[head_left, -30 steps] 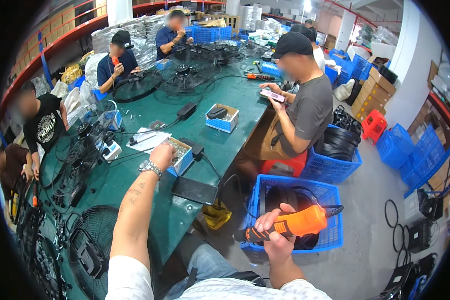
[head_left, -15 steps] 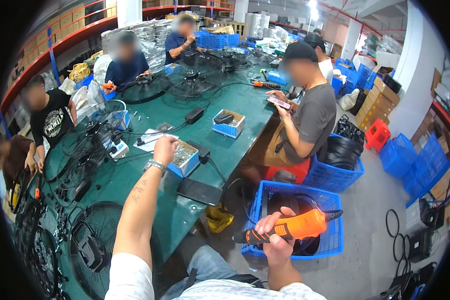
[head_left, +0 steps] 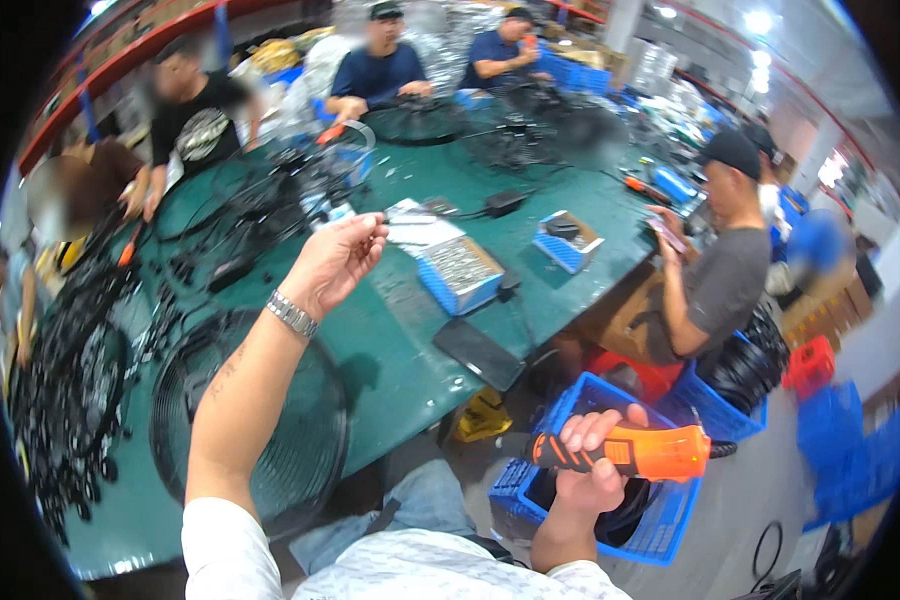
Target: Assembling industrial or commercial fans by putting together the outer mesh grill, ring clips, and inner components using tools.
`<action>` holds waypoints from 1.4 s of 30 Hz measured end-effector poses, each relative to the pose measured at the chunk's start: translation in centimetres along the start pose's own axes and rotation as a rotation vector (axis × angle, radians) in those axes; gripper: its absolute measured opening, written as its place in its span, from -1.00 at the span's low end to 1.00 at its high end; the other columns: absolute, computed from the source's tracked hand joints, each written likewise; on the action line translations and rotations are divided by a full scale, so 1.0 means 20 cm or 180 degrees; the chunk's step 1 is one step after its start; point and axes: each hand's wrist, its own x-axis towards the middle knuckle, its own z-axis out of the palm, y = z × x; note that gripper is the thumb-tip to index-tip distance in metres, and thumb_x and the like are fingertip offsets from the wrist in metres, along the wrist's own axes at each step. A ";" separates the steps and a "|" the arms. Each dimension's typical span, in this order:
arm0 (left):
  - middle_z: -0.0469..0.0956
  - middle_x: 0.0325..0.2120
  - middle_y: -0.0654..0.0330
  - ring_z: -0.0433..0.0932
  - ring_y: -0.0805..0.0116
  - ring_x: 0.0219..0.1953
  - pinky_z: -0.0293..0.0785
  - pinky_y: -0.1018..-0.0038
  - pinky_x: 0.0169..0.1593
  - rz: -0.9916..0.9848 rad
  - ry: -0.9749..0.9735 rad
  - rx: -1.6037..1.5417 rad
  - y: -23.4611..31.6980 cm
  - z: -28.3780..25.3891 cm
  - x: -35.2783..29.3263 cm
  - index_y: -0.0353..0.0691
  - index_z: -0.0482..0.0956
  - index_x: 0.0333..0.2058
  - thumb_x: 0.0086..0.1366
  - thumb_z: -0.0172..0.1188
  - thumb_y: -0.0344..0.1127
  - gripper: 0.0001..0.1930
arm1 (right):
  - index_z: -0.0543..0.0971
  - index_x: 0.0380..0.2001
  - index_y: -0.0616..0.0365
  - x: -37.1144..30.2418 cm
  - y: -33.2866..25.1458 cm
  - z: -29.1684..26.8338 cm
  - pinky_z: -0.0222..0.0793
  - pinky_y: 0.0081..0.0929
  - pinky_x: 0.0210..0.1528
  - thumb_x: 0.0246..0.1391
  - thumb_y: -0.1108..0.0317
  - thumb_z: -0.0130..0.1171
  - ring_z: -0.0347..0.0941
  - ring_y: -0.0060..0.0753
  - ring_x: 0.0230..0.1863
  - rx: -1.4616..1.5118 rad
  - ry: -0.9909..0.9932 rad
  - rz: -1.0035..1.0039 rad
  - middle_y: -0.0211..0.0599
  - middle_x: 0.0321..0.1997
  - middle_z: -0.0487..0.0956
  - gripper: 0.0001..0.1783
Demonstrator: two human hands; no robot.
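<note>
My left hand (head_left: 338,262), a metal watch on its wrist, hovers over the green table with its fingertips pinched together. Whatever is between them is too small to make out. Just right of it stands a blue-sided box (head_left: 478,298) full of small metal screws. Below and left of that hand lies a round black fan grille (head_left: 255,425), partly covered by my forearm. My right hand (head_left: 592,462) is wrapped round an orange and black electric screwdriver (head_left: 660,452), held level above a blue crate (head_left: 682,520), its tip pointing left and its cord trailing right.
A black phone (head_left: 478,354) lies by the edge of the green table (head_left: 395,385). Another small blue box (head_left: 568,250) stands farther back. Black parts (head_left: 65,400) are heaped on the left. Several people sit or stand around, one at the right holding a phone (head_left: 667,230).
My left hand has come out of the screw box and moved left of it, fingers pinched. My view has turned toward the left. The right hand still grips the electric screwdriver.
</note>
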 end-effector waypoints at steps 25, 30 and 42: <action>0.49 -0.32 0.26 0.45 0.52 -0.33 0.43 0.64 -0.27 -0.0358 0.0729 -0.0932 -0.43 -0.28 -1.32 -0.32 0.49 -0.10 0.42 0.01 -0.26 -0.75 | 0.14 0.32 0.03 -0.05 0.46 0.71 0.32 -0.30 -0.18 0.14 0.17 0.19 0.40 -0.37 -0.31 0.1434 -0.0964 0.1021 -0.30 -0.29 0.42 -0.26; 0.48 -0.31 0.27 0.44 0.53 -0.33 0.43 0.62 -0.26 -0.0349 0.0620 -0.0774 -0.43 -0.30 -1.33 -0.29 0.50 -0.12 0.44 -0.03 -0.22 -0.74 | 0.13 0.32 0.03 -0.08 0.46 0.75 0.32 -0.31 -0.20 0.14 0.15 0.19 0.41 -0.38 -0.32 0.1245 -0.1007 0.1048 -0.31 -0.30 0.43 -0.25; 0.47 -0.39 0.31 0.42 0.58 -0.40 0.40 0.64 -0.34 -0.0401 0.0619 -0.0683 -0.42 -0.31 -1.34 -0.28 0.51 -0.20 0.45 -0.04 -0.16 -0.71 | 0.14 0.29 0.19 -0.11 0.46 0.79 0.24 -0.33 -0.17 0.12 0.22 0.14 0.36 -0.38 -0.29 0.1328 -0.1284 0.0898 -0.27 -0.29 0.40 -0.28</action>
